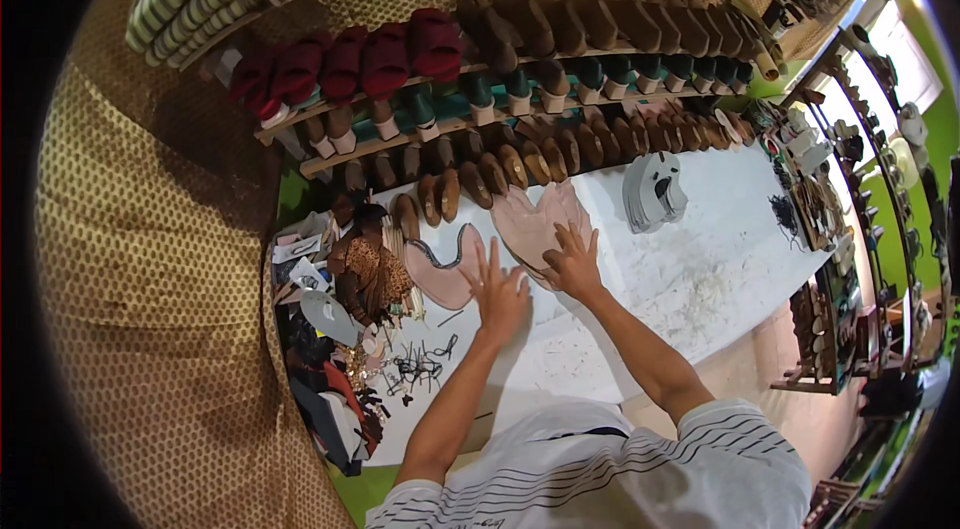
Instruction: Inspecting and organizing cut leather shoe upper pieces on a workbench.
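Note:
My left hand is open with its fingers spread, close to a pink U-shaped piece that looks like a shoe upper. A dark strip lines that piece's inner curve. Whether the fingertips touch it, I cannot tell. To the right lies a larger pink notched piece, flat on the white table. My right hand reaches over its lower right part with the fingers apart, and these hide some of it. Neither hand shows anything gripped.
Behind the pieces stand rows of brown shoe lasts and shelves with red footwear. A stack of grey U-shaped pieces sits at right. Black scraps and leopard-print material lie at left. Racks of footwear stand far right.

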`<state>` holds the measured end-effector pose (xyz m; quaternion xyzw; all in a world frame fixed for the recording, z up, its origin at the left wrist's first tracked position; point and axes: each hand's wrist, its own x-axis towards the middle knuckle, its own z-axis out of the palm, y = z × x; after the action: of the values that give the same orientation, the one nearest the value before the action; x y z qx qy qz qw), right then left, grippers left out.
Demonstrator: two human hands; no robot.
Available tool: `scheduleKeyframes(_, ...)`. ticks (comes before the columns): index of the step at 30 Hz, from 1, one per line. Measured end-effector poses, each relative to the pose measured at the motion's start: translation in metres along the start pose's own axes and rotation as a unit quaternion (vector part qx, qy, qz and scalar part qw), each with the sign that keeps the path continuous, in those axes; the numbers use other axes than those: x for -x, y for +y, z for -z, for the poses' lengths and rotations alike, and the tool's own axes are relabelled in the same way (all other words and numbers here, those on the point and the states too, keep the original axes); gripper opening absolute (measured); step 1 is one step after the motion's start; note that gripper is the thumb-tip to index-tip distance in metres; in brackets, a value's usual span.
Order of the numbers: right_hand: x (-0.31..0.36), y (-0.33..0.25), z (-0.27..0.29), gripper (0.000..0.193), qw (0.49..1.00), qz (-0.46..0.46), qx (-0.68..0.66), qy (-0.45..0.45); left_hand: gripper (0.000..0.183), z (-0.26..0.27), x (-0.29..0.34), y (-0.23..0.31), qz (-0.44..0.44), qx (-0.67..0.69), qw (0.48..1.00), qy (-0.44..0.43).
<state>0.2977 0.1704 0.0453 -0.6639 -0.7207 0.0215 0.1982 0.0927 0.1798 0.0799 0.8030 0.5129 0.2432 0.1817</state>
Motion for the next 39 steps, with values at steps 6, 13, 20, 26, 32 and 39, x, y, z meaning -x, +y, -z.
scheduleKeyframes(6, -0.008, 0.016, 0.002, 0.013, 0.997, -0.003, -0.081, -0.003, 0.030, -0.037, 0.006, 0.006, -0.047, -0.045, 0.997, -0.052)
scheduleKeyframes(13, -0.031, 0.028, 0.019, 0.011, 0.990, -0.044, -0.132, 0.034, 0.048, -0.046, -0.009, -0.009, -0.081, -0.099, 0.989, -0.080)
scheduleKeyframes(20, -0.045, 0.048, 0.034, 0.012, 0.992, -0.032, -0.105, 0.068, 0.048, -0.040, -0.027, 0.001, -0.086, -0.104, 0.983, -0.126)
scheduleKeyframes(26, -0.060, 0.036, 0.060, 0.012, 0.991, 0.008, -0.093, 0.100, 0.047, -0.027, -0.042, 0.006, -0.063, -0.077, 0.995, 0.028)
scheduleKeyframes(32, -0.036, 0.023, 0.079, 0.014, 0.988, 0.070, -0.075, 0.119, 0.038, 0.017, -0.067, 0.039, -0.075, -0.001, 0.991, 0.108)
scheduleKeyframes(39, 0.033, -0.009, 0.071, 0.009, 0.979, 0.117, -0.153, 0.074, 0.041, 0.020, -0.002, -0.006, -0.134, -0.048, 0.989, 0.027)
